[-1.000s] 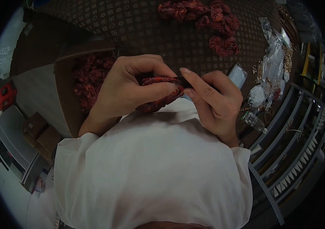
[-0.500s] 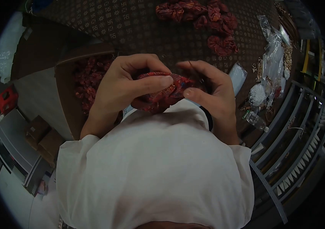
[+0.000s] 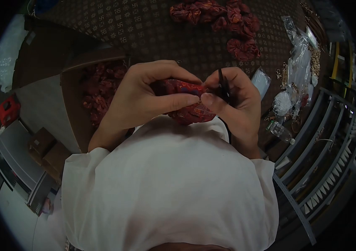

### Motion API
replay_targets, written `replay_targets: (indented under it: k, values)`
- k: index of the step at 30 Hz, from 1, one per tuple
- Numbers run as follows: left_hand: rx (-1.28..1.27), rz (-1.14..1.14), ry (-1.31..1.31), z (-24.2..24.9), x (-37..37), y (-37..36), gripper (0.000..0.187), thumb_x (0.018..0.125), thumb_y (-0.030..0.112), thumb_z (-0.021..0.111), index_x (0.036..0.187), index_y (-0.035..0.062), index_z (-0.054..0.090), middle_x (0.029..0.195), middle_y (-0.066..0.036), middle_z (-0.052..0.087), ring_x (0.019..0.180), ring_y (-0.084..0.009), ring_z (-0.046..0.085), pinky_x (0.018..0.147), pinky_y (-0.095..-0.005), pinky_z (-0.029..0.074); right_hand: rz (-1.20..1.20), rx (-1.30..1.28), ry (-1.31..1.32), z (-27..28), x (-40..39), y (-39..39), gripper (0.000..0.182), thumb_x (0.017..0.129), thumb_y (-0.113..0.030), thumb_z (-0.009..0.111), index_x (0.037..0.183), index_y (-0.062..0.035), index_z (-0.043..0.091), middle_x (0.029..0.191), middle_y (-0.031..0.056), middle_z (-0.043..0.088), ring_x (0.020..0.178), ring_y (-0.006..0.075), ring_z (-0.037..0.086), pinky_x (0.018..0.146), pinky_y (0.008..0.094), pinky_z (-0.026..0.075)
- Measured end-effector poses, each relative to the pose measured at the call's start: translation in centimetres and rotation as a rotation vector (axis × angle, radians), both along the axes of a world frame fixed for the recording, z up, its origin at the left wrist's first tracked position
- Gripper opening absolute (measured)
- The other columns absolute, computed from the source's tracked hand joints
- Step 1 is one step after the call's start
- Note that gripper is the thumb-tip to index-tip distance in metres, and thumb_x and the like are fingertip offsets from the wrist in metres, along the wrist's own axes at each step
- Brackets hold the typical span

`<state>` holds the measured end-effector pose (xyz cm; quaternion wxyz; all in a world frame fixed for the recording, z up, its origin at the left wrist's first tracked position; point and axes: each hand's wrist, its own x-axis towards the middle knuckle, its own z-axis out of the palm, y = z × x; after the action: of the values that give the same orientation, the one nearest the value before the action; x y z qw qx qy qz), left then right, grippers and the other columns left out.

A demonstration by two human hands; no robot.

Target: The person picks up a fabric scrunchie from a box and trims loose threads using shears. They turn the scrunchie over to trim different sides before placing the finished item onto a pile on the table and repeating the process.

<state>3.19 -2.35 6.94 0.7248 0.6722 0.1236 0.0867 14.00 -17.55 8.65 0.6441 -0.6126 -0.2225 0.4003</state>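
Note:
A red patterned fabric scrunchie (image 3: 192,112) is held in front of my chest, gathered and puffy, with orange and blue motifs. My left hand (image 3: 148,90) grips it from the left, thumb along its near face and fingers over the far edge. From the other side my right hand (image 3: 236,100) pinches the edge of the scrunchie between thumb and index finger, the two thumb tips almost meeting. Tucked in the right hand is a dark, pointed pair of thread snips (image 3: 224,87), its tip upward; most of it is hidden by the fingers.
Several red scrunchies (image 3: 238,21) lie on the brown patterned cloth (image 3: 144,25) ahead. More red scrunchies (image 3: 98,90) fill a cardboard box (image 3: 70,111) at left. Plastic bags (image 3: 299,62) and a clear bottle (image 3: 281,133) are at right, beside a metal rack (image 3: 311,159).
The scrunchie has been turned, showing another stretch of its edge. My right thumb and index finger have moved left and closed on it; the dark snips now point upward.

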Motion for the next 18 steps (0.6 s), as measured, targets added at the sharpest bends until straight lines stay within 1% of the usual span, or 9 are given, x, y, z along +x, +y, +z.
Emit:
replay_targets:
  k: [1, 3, 4, 5, 6, 8, 12, 14, 18]
  values:
    - [-0.093, -0.010, 0.034, -0.1, -0.1, 0.0, 0.021, 0.066, 0.003, 0.070, 0.086, 0.0015, 0.065, 0.074, -0.003, 0.058, 0.066, -0.0085, 0.056, 0.057, -0.0200, 0.043, -0.004, -0.019, 0.018, 0.1, 0.0, -0.1, 0.016, 0.075, 0.000, 0.065, 0.090, 0.0002, 0.057, 0.084, 0.0023, 0.058, 0.074, 0.0050, 0.053, 0.064, 0.0173, 0.043]
    - [-0.101, 0.000, 0.037, -0.1, -0.1, 0.0, 0.017, 0.066, 0.002, 0.069, 0.083, 0.0020, 0.066, 0.072, -0.002, 0.057, 0.064, -0.0074, 0.055, 0.055, -0.0191, 0.042, -0.009, -0.038, 0.037, 0.1, 0.4, -0.4, 0.015, 0.076, -0.001, 0.064, 0.090, 0.0004, 0.057, 0.084, 0.0027, 0.057, 0.073, 0.0054, 0.052, 0.063, 0.0172, 0.042]
    - [-0.107, 0.016, 0.039, 0.0, -0.2, 0.1, 0.013, 0.066, 0.001, 0.068, 0.079, 0.0025, 0.067, 0.070, -0.002, 0.056, 0.062, -0.0063, 0.053, 0.053, -0.0182, 0.041, 0.027, -0.020, -0.164, -0.2, 1.0, -0.6, 0.017, 0.076, -0.001, 0.064, 0.092, 0.0007, 0.057, 0.082, 0.0035, 0.056, 0.070, 0.0068, 0.052, 0.061, 0.0181, 0.042]
    - [-0.107, 0.019, 0.040, 0.0, -0.2, 0.1, 0.013, 0.066, 0.001, 0.068, 0.079, 0.0025, 0.067, 0.070, -0.002, 0.056, 0.062, -0.0063, 0.053, 0.053, -0.0182, 0.041, 0.066, -0.001, -0.363, -0.3, 1.4, -0.6, 0.019, 0.075, -0.002, 0.064, 0.094, 0.0010, 0.058, 0.079, 0.0043, 0.056, 0.068, 0.0081, 0.052, 0.059, 0.0190, 0.041]
    - [-0.109, 0.012, 0.036, 0.1, -0.2, 0.0, 0.013, 0.066, 0.000, 0.068, 0.079, 0.0028, 0.067, 0.069, -0.001, 0.056, 0.061, -0.0060, 0.053, 0.052, -0.0179, 0.040, 0.069, 0.000, -0.362, 0.0, 1.6, -0.5, 0.019, 0.075, -0.002, 0.064, 0.094, 0.0010, 0.058, 0.079, 0.0043, 0.056, 0.068, 0.0081, 0.052, 0.059, 0.0190, 0.041]
    - [-0.112, 0.006, 0.034, 0.2, -0.3, 0.1, 0.014, 0.066, -0.001, 0.067, 0.080, 0.0031, 0.067, 0.069, -0.001, 0.056, 0.060, -0.0058, 0.053, 0.051, -0.0176, 0.039, 0.138, 0.024, -0.690, 1.0, 2.1, 0.0, 0.028, 0.072, -0.006, 0.067, 0.099, 0.0010, 0.060, 0.073, 0.0062, 0.054, 0.060, 0.0115, 0.050, 0.052, 0.0214, 0.039]
    - [-0.125, -0.007, 0.039, 0.4, -0.2, 0.1, 0.013, 0.066, -0.001, 0.067, 0.079, 0.0028, 0.067, 0.067, 0.000, 0.055, 0.059, -0.0049, 0.051, 0.050, -0.0175, 0.038, 0.201, -0.038, -0.789, 1.4, 1.8, -0.2, 0.035, 0.068, -0.010, 0.070, 0.101, -0.0013, 0.062, 0.067, 0.0069, 0.052, 0.053, 0.0142, 0.049, 0.047, 0.0239, 0.037]
    - [-0.121, -0.002, 0.020, 0.3, -0.2, 0.1, 0.014, 0.066, -0.001, 0.067, 0.079, 0.0028, 0.067, 0.067, 0.000, 0.054, 0.059, -0.0047, 0.051, 0.050, -0.0176, 0.038, 0.228, -0.001, -0.969, 0.9, 2.0, -0.2, 0.036, 0.066, -0.014, 0.071, 0.099, -0.0037, 0.063, 0.061, 0.0058, 0.051, 0.049, 0.0153, 0.046, 0.043, 0.0260, 0.036]
    - [-0.130, -0.015, 0.016, 0.3, -0.2, 0.1, 0.014, 0.065, -0.002, 0.067, 0.079, 0.0023, 0.066, 0.066, 0.000, 0.054, 0.058, -0.0047, 0.050, 0.049, -0.0178, 0.037, 0.236, -0.004, -1.027, 0.6, 2.1, -0.1, 0.035, 0.065, -0.015, 0.071, 0.099, -0.0060, 0.064, 0.059, 0.0043, 0.050, 0.048, 0.0158, 0.046, 0.042, 0.0269, 0.036]
